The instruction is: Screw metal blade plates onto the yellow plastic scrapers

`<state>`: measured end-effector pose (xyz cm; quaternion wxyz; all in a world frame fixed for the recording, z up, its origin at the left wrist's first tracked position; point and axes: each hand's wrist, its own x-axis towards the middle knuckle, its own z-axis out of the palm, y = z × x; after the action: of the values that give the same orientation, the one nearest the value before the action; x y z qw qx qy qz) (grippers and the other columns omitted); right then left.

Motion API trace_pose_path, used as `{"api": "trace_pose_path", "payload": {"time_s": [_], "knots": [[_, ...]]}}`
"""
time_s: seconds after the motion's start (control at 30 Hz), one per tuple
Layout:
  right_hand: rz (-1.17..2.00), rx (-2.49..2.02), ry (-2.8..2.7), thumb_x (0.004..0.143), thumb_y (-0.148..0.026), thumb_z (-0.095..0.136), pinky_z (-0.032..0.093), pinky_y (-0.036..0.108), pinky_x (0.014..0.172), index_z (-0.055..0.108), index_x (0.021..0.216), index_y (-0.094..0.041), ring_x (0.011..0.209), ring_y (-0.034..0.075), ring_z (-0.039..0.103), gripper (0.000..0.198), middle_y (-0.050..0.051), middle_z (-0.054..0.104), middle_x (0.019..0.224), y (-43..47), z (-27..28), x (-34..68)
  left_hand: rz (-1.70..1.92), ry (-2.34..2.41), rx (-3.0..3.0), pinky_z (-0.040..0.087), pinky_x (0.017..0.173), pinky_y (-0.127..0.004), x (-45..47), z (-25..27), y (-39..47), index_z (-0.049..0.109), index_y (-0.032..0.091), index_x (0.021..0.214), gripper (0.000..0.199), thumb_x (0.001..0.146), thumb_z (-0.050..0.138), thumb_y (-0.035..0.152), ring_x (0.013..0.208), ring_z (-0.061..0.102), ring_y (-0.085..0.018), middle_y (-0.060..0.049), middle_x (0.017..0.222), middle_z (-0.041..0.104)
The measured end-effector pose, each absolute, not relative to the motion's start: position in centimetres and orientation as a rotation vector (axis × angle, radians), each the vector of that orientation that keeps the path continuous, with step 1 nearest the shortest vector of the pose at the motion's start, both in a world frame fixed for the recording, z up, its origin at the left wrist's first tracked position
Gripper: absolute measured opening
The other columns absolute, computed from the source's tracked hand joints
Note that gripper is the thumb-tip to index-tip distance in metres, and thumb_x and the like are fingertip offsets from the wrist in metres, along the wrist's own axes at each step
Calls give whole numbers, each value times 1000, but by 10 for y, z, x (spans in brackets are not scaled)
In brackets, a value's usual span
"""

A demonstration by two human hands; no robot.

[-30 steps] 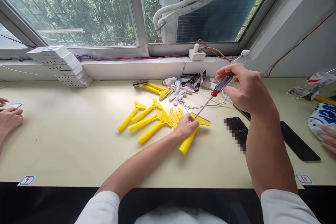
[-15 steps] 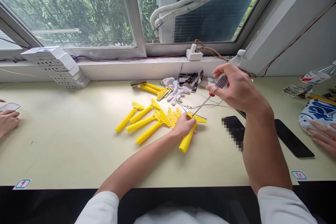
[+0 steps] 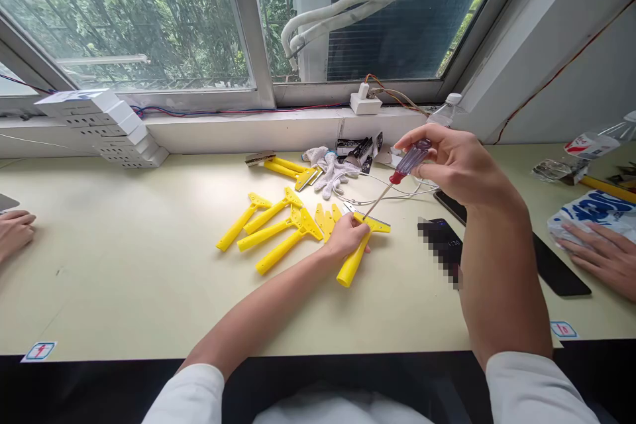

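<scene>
My left hand [image 3: 348, 236] is closed on a yellow scraper [image 3: 354, 262] with a metal blade along its head, held at the tabletop. In my right hand [image 3: 454, 162] is a screwdriver [image 3: 411, 158] with a clear purplish handle and a red collar. Its shaft slants down to the left, and the tip meets the scraper's head near my left fingers. Several yellow scraper handles [image 3: 281, 252] lie to the left of my left hand. Loose yellow pieces [image 3: 325, 220] rest just behind that hand, partly hidden by it.
Farther back lie bladed scrapers [image 3: 293, 171], grey-white gloves [image 3: 325, 169], black packets [image 3: 360, 149] and a white cable [image 3: 358, 200]. Phones [image 3: 561, 266] lie on the right. White boxes [image 3: 106, 126] are stacked back left. Other people's hands [image 3: 603, 255] show at both sides.
My right hand's fingers have shifted around the screwdriver handle, now showing more of it. The scraper stays in place. The other person's hand at right has moved left over the blue-and-white packet.
</scene>
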<state>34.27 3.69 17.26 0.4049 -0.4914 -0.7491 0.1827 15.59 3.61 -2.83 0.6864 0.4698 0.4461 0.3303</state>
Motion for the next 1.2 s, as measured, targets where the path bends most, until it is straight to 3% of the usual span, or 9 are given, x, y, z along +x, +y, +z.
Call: {"api": "trace_pose_path", "payload": {"time_s": [0.17, 0.33, 0.5, 0.7, 0.9, 1.2], "knots": [[-40, -1468, -1927, 84, -42, 80, 54, 48, 84, 66, 118, -28, 85, 28, 65, 39, 5, 70, 97, 40, 167, 335, 744, 1001, 1068, 53, 54, -24, 158, -30, 36, 55, 19, 101, 26, 85, 76, 21, 58, 64, -12, -1, 88, 63], [143, -1337, -1807, 85, -36, 81, 56, 43, 79, 60, 136, -29, 87, 27, 71, 56, 5, 77, 104, 42, 168, 333, 747, 973, 1067, 54, 55, -25, 158, -30, 36, 56, 19, 102, 26, 86, 75, 22, 60, 64, -12, -2, 92, 63], [205, -1236, -1600, 83, -32, 83, 59, 41, 81, 66, 120, -25, 98, 28, 75, 41, 9, 78, 110, 42, 171, 340, 727, 975, 1062, 56, 58, -26, 157, -29, 37, 55, 20, 105, 29, 85, 76, 23, 61, 64, -13, -1, 91, 63], [197, -1202, -1593, 82, -26, 82, 62, 45, 87, 67, 120, -23, 97, 28, 75, 41, 8, 78, 107, 46, 169, 345, 763, 951, 1041, 57, 61, -26, 158, -29, 36, 56, 21, 105, 30, 85, 78, 22, 67, 64, -13, -2, 92, 64], [190, -1168, -1564, 76, -28, 85, 62, 40, 79, 68, 117, -25, 91, 24, 77, 44, 2, 79, 102, 49, 167, 345, 753, 884, 1038, 59, 58, -28, 147, -14, 27, 61, 17, 100, 21, 83, 74, 19, 74, 64, -15, -8, 100, 66], [239, -1154, -1582, 78, -21, 85, 57, 33, 70, 68, 118, -22, 84, 19, 74, 44, 4, 78, 98, 48, 169, 338, 678, 1015, 932, 45, 50, -25, 87, 12, -10, 62, 17, 93, 22, 78, 77, 24, 55, 57, -10, -3, 89, 66]]}}
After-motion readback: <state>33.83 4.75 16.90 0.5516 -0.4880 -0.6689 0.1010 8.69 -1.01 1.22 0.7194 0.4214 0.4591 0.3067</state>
